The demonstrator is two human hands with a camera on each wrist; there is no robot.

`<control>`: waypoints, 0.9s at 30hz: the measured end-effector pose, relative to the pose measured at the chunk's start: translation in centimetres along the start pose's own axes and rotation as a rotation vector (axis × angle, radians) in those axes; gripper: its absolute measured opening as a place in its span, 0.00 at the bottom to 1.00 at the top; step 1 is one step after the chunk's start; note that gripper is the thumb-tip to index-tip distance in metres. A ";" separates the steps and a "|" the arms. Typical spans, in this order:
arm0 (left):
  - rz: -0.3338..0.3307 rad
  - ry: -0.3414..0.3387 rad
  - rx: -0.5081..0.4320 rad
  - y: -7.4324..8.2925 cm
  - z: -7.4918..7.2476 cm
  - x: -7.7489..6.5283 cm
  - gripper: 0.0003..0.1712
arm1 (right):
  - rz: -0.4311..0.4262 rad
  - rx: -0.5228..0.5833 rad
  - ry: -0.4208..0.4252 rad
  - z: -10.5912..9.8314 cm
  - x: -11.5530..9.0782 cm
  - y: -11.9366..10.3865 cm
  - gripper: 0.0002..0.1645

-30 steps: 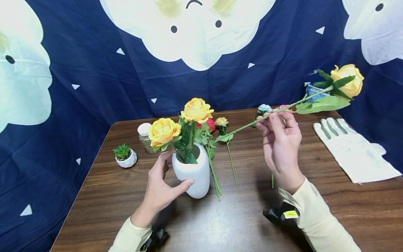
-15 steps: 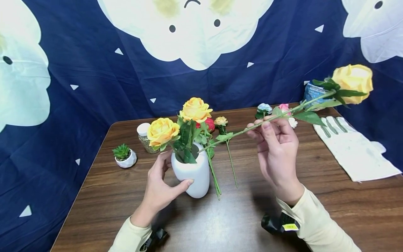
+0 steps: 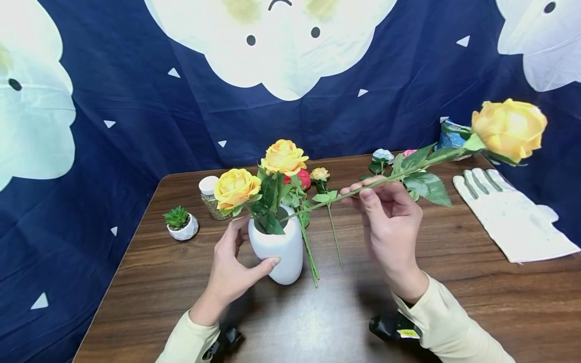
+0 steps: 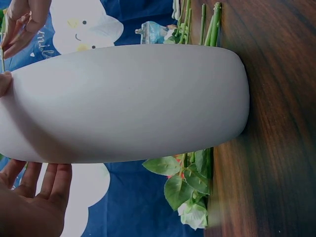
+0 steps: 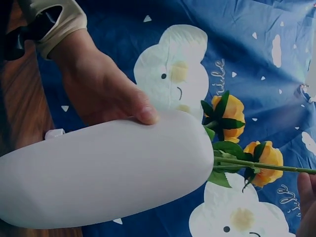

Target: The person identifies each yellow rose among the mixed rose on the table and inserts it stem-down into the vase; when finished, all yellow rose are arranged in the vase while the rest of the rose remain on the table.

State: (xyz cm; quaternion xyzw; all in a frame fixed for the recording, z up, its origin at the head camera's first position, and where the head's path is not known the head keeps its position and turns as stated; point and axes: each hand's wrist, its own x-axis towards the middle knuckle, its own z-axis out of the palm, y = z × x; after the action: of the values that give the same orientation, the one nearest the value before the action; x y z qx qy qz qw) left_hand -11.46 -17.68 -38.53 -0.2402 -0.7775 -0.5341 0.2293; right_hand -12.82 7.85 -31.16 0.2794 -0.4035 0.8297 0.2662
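The step in hand looks to be feeding a rose point(image 3: 510, 130) into the vase point(image 3: 279, 259), which already holds two yellow blooms point(image 3: 237, 189). The left hand point(image 3: 231, 267) grips the vase below its rim, thumb across the near side, fingers curled round the far side. The right hand point(image 3: 392, 222) pinches the rose's stem partway along, between thumb and fingertips; the flower juts out to the right and the stem slants down to the mouth. The next move, I judge, calls for lifting the flower so the stem stands steeper, then sliding it down past the leaves without snagging them; at this low slant it could lever against the rim. Only the head view shows the rose's flower. The right wrist view gives the mouth from the side, with the stem running in close by the two blooms and the left thumb pressed on the vase. The left wrist view adds a white flower point(image 4: 193, 215) beyond the vase, which I cannot make out from the head. The stem's tip is hidden, so I cannot tell how deep it sits, nor whether the vase's base touches the table point(image 3: 317, 322).
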 end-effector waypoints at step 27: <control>-0.002 0.002 0.019 -0.1 -0.1 0.0 0.44 | 0.201 -0.564 -0.302 3.2 -0.5 2.3 0.06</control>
State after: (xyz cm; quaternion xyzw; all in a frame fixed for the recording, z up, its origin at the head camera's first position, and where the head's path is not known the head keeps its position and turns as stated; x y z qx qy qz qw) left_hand -11.51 -17.84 -38.57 -0.2366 -0.7825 -0.5272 0.2317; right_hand -13.26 3.93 -31.03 0.2732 -0.6777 0.6565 0.1871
